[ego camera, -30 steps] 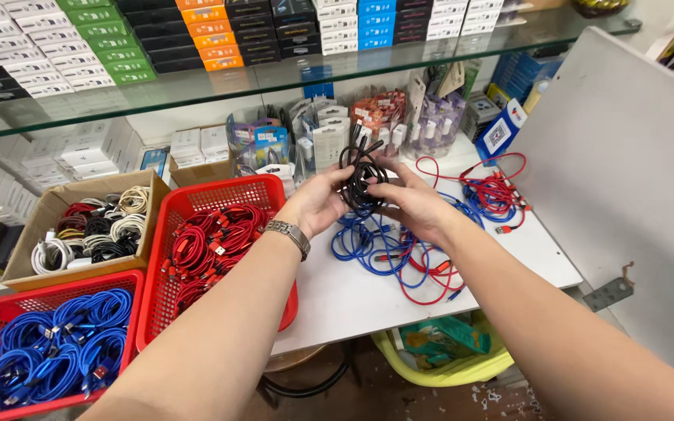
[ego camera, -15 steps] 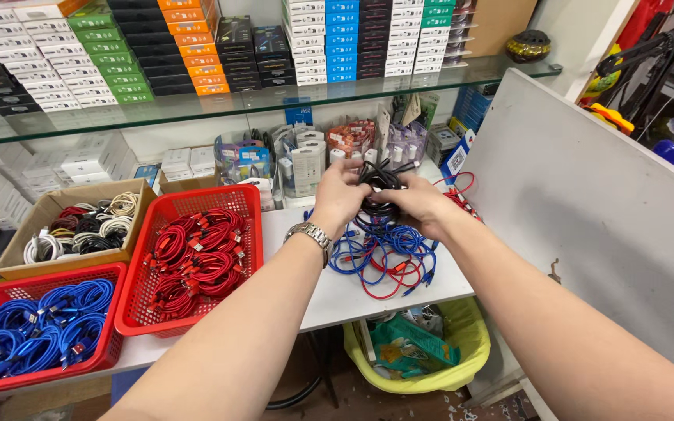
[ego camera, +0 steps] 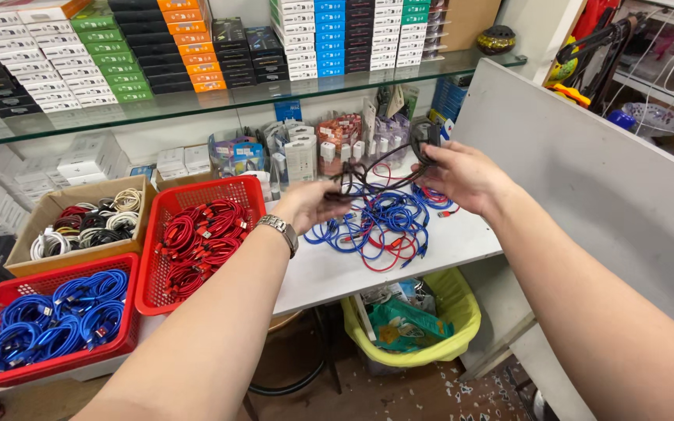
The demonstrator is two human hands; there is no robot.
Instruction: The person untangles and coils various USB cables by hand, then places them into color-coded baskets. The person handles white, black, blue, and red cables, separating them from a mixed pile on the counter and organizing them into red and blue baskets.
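Above the white desk [ego camera: 337,269], over the loose pile of blue and red cables [ego camera: 388,226], both hands hold a black cable [ego camera: 376,173] in the air. That pile is the landmark for what follows. The left hand [ego camera: 310,204], with a metal watch [ego camera: 278,228] on its wrist, sits just left of the pile and is closed around one end of the black cable. The right hand [ego camera: 462,175] is above the pile's right edge, its fingers pinched on the other end, where the cable bunches into a small coil. Between the hands the cable runs roughly left to right, its long axis rising towards the right hand, with slack loops sagging down near the pile.

Left of the pile stands a red basket of red cables [ego camera: 196,238]; further left sit a cardboard box of black and white cables [ego camera: 79,222] and a red basket of blue cables [ego camera: 48,320]. Behind the pile hang small packaged accessories [ego camera: 329,144]. Below the pile, under the desk edge, stands a yellow bin [ego camera: 423,327] with wrappers in it. Above everything, a glass shelf [ego camera: 196,105] carries stacked coloured boxes.
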